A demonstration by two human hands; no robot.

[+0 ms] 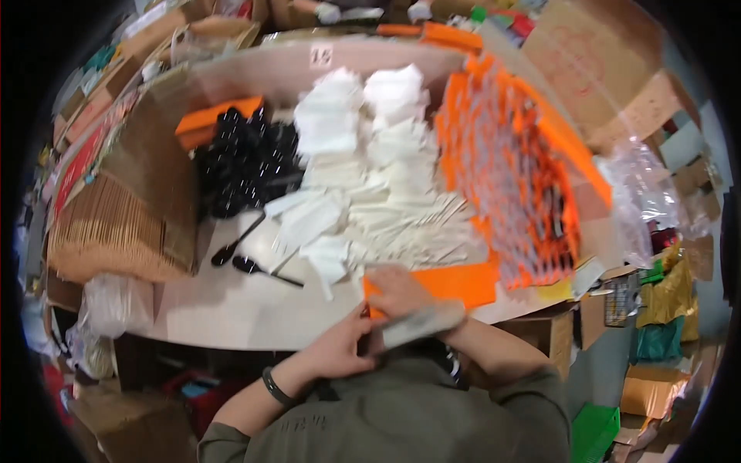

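Observation:
My right hand lies over the left end of a flat orange carton, with its fingers bent round that end. The carton sits at the table's near edge. Close below, my left hand has its fingers curled in toward the carton's end; what they hold is hard to make out. A blurred greyish-white strip stretches from my left fingers to under my right wrist. Beyond my hands lie heaped white paper packets. Two black spoons lie apart on the table, left of the packets.
A pile of black spoons fills the back left, beside an orange carton. Stacked orange cartons lean along the right. Brown cardboard stands at the left table edge. Clear plastic bags hang at the right.

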